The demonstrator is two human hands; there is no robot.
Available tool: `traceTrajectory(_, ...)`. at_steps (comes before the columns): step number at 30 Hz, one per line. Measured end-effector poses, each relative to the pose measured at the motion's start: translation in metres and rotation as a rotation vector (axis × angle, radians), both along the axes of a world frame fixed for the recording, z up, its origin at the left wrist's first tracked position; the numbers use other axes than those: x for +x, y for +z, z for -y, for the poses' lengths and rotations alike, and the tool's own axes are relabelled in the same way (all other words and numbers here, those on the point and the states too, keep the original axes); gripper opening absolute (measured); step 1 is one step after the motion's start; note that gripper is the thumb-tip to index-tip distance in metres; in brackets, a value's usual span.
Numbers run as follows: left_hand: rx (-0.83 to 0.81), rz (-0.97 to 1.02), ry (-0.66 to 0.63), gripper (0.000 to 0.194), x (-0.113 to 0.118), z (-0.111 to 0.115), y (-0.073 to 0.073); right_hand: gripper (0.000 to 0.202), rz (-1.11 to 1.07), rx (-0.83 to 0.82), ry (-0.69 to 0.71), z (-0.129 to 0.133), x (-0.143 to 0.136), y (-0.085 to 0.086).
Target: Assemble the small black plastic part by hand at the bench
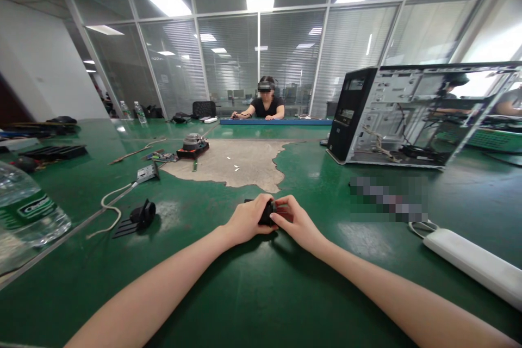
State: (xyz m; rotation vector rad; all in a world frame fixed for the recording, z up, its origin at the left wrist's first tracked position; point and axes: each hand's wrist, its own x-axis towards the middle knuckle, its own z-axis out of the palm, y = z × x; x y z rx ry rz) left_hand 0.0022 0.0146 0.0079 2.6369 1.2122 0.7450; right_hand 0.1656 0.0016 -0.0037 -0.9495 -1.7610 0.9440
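A small black part (267, 213) is between my two hands, low over the green table in the middle of the view. My left hand (249, 219) wraps round it from the left, its fingers partly hidden. On the right side my right hand (294, 222) pinches at the part's edge with thumb and fingertips; whether a smaller piece is between them cannot be made out. A black part with flat prongs (138, 218) lies to the left of my hands.
A water bottle (30, 206) stands at left, near a metal bracket (147, 173) with a cable. A heatsink with fan (193, 144) sits farther back. An open computer case (353, 117) and white power strip (473, 261) are at right. A person (267, 106) sits opposite.
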Motion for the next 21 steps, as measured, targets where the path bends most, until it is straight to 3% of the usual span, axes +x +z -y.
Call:
traceTrajectory(3, 0.005, -0.002, -0.002, 0.055, -0.0004, -0.0004, 0.0004, 0.021, 0.017, -0.065, 0.05, 0.0004, 0.0, 0.0015)
traceTrajectory(9, 0.005, -0.014, 0.001, 0.055, -0.0006, -0.0012, -0.0002, 0.016, -0.005, 0.026, 0.029, 0.0039, -0.0007, 0.0048)
traceTrajectory(15, 0.016, -0.011, 0.003, 0.054, 0.0003, -0.0033, -0.0035, 0.02, -0.039, -0.098, 0.035, -0.0007, -0.0007, 0.0026)
traceTrajectory(21, 0.015, -0.017, -0.003, 0.056, -0.0005, -0.0035, -0.0038, 0.019, 0.035, 0.083, 0.047, 0.0035, 0.0009, 0.0024)
